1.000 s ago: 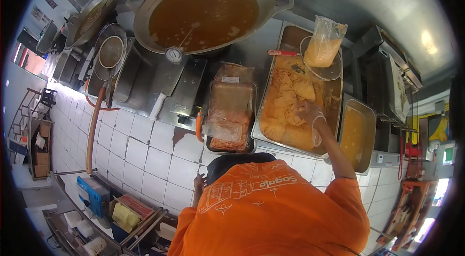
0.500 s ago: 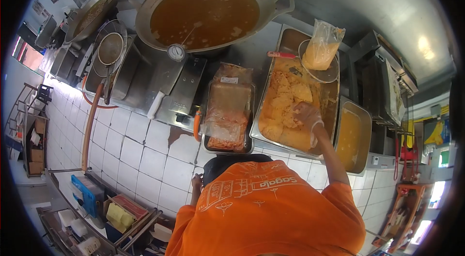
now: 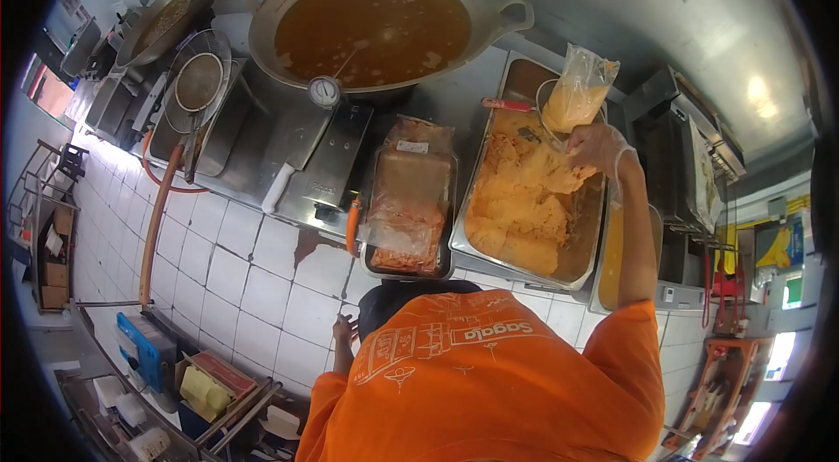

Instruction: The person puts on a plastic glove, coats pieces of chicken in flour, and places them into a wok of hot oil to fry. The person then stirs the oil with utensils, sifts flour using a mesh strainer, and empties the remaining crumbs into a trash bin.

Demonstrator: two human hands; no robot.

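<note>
My right hand (image 3: 596, 149), in a clear plastic glove, is over the upper right of a metal tray (image 3: 572, 278) of orange breading. Its fingers are bent together at the edge of the breading (image 3: 516, 200); what they hold is hidden. Just above the hand, a plastic bag of orange powder (image 3: 581, 95) rests on a round strainer with a red handle (image 3: 509, 104). My left hand (image 3: 347, 326) hangs low beside my body with its fingers apart, holding nothing. Left of the breading stands a tray of bagged raw meat (image 3: 406, 208).
A large pan of oil (image 3: 371, 25) with a thermometer (image 3: 324, 92) stands at the back. A white-handled knife (image 3: 279, 188) and wire strainers (image 3: 199, 82) are to its left. A tray of yellowish liquid (image 3: 610, 265) sits at the right, beside a rack (image 3: 699, 147).
My right hand has moved up and right from the middle of the breading to the strainer's lower edge. The view has shifted slightly. My left hand's fingers now show more clearly.
</note>
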